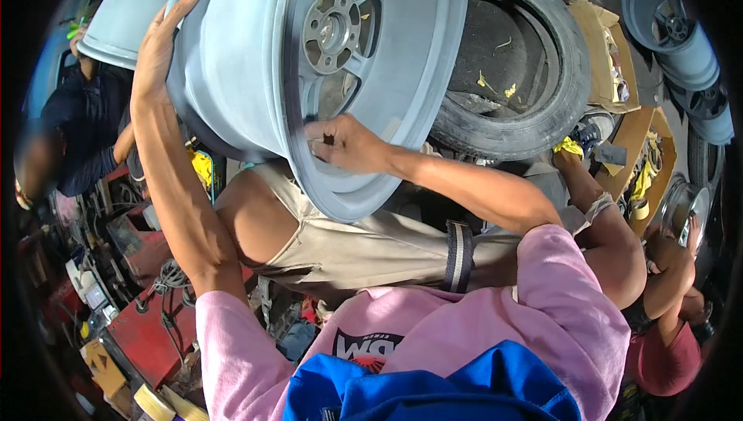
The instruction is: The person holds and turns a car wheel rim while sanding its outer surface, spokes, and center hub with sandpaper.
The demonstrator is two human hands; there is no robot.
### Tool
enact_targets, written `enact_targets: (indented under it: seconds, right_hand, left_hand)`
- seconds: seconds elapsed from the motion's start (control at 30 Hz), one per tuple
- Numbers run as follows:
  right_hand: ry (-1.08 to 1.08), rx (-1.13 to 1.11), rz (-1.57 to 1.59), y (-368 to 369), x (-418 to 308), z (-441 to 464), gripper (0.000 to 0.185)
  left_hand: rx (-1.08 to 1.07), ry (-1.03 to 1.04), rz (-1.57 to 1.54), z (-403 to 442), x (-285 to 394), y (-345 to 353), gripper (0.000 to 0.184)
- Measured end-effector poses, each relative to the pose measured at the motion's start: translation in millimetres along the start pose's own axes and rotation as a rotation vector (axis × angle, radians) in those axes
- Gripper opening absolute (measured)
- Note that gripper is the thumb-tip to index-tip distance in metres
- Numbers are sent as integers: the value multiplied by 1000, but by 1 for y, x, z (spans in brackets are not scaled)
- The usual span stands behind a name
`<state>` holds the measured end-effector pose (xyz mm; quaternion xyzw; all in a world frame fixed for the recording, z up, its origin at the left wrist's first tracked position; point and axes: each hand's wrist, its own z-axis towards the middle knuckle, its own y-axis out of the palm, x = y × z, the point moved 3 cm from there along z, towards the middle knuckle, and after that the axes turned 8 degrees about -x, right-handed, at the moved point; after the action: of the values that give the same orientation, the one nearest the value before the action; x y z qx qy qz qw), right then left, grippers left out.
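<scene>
A large pale grey wheel rim leans tilted in front of me over my lap, its spoked face with the centre hub turned to the right. My left hand holds the rim's far left edge, thumb stretched along it and the other fingers partly hidden. Inside the lip of the face, my right hand is closed, its curled fingers pressed to the metal. Whatever those fingers grip is too small to make out. A black tire lies flat just beyond the rim.
Another grey rim stands at upper left near a person in dark clothes. Cardboard boxes and stacked rims are at right, by a person in a red shirt. A red metal case and cables lie at left.
</scene>
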<state>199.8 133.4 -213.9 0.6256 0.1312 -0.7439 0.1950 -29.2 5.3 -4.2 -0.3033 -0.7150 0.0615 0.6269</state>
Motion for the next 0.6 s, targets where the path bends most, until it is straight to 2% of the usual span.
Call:
enact_targets:
  seconds: [0.1, 0.17, 0.23, 0.3, 0.33, 0.4, 0.43, 0.5, 0.53, 0.6]
  right_hand:
    - [22, 92, 68, -21, 0, -24, 21]
    - [84, -189, -371, -51, 42, -36, 32]
    - [-218, -61, -903, -101, 93, -49, 40]
    - [-50, -120, -1060, -154, 116, -49, 41]
    - [-55, -117, -1062, -153, 123, -53, 41]
    - [-135, 69, -1265, -150, 127, -61, 41]
    - [-5, 19, -1040, -132, 110, -66, 42]
    - [246, -40, -259, -83, 53, -74, 42]
    - [303, -43, -30, -60, 10, -78, 39]
    - [264, -23, 0, -48, -50, -90, 39]
  left_hand:
    - [56, 84, 34, 8, 5, 7, 77]
    - [-21, 172, 99, 20, 8, 0, 77]
    - [-33, 185, 133, 14, 23, 13, 78]
    - [-16, 169, 147, 9, 34, 20, 79]
    - [-58, 205, 166, 11, 38, 22, 80]
    - [-106, 244, 184, 18, 43, 24, 82]
    - [-81, 242, 236, 24, 42, 24, 85]
    - [-54, 238, 289, 28, 45, 27, 88]
    - [-98, 260, 286, 28, 52, 33, 92]
    - [-138, 286, 284, 36, 55, 33, 95]
